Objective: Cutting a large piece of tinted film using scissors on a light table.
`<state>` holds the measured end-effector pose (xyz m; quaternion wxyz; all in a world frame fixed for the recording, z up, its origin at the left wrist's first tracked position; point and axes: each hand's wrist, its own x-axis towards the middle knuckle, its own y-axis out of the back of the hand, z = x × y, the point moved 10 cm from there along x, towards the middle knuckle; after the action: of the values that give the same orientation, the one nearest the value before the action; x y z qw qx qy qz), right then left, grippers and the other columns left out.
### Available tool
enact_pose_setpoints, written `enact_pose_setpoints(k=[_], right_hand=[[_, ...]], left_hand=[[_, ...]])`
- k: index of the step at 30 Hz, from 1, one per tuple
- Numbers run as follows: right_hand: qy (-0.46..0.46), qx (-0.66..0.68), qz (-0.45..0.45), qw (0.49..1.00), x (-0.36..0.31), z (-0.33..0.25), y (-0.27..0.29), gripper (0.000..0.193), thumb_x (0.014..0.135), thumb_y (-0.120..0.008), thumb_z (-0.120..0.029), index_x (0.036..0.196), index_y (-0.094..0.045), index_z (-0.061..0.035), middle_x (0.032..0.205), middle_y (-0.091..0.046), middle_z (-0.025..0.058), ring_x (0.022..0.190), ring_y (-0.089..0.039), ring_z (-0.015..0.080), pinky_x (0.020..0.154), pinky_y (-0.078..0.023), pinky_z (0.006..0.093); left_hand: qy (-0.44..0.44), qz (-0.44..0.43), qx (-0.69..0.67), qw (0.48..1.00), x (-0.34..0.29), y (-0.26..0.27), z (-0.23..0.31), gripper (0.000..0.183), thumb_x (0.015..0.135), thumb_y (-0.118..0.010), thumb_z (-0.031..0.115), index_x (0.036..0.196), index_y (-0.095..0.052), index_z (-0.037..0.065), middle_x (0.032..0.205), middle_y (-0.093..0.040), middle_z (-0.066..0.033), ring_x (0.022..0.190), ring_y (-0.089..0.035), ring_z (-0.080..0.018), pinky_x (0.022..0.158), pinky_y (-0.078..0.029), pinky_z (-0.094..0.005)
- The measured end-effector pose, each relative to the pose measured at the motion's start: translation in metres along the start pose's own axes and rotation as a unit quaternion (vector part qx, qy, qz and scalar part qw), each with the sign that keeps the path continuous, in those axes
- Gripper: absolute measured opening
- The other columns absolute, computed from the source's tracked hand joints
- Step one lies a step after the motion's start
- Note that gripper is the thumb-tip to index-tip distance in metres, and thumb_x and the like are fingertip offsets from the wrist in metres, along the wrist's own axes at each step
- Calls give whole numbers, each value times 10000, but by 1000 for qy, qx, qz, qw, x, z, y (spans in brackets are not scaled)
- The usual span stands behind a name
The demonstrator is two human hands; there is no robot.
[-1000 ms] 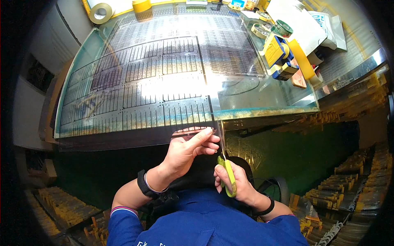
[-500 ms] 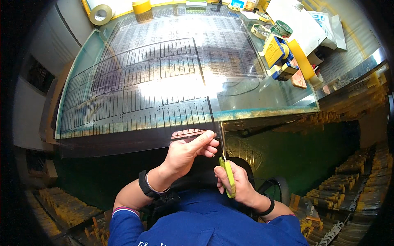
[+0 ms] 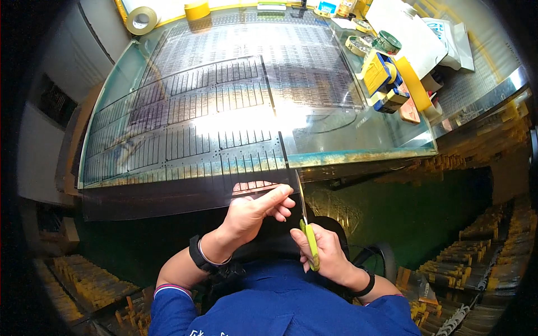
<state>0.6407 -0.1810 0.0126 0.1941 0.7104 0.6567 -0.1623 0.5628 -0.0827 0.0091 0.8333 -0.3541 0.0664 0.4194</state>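
Note:
A large, dark, see-through film sheet (image 3: pixel 185 143) printed with rows of black lines lies over the glass table and hangs past its front edge. My left hand (image 3: pixel 252 210) pinches the sheet's near right corner, thumb on top and fingers curled beneath; the fingers show pink through the film. My right hand (image 3: pixel 330 252) is closed around the green handles of a pair of scissors (image 3: pixel 310 243). The blades point away from me, just along the sheet's right edge and close to my left fingertips. Whether the blades touch the film I cannot tell.
The glass table (image 3: pixel 364 147) ends just ahead of my hands. On its right stand a yellow and blue tape dispenser (image 3: pixel 381 78) and several tape rolls. Another tape roll (image 3: pixel 142 21) stands at the back left. Stacked yellowish pieces (image 3: pixel 459 252) line the lower right.
The sheet's near right corner and my left hand have shifted slightly left and toward me. The scissor blades now show more fully beside the sheet's edge.

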Motion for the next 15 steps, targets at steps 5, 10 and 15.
enact_pose_setpoints(k=[5, 10, 15], right_hand=[[-19, 32, -36, 999, 8, 4, -4, 350, 884, -488, -337, 760, -491, -10, 616, -525, 42, 515, -539, 96, 457, -436, 233], [138, 192, -80, 968, 21, -8, -25, 463, 915, -330, -427, 976, -457, 14, 880, -497, 98, 818, -532, 177, 756, -423, 316], [168, 148, -15, 974, 31, -9, -37, 452, 923, -279, -439, 974, -442, -20, 892, -437, 70, 857, -410, 142, 795, -348, 283]], left_hand=[[-28, 14, -8, 999, 1, 0, 9, 239, 859, -542, 206, 945, -586, -13, 757, -608, -78, 620, -576, -132, 535, -463, -221], [-57, 26, -2, 998, 9, -3, 19, 225, 861, -538, 230, 867, -590, 11, 700, -581, -38, 585, -539, -99, 524, -431, -210], [-101, 55, 38, 993, 10, -11, 20, 183, 824, -595, 229, 837, -613, 47, 687, -571, 2, 585, -492, -62, 530, -379, -185]])
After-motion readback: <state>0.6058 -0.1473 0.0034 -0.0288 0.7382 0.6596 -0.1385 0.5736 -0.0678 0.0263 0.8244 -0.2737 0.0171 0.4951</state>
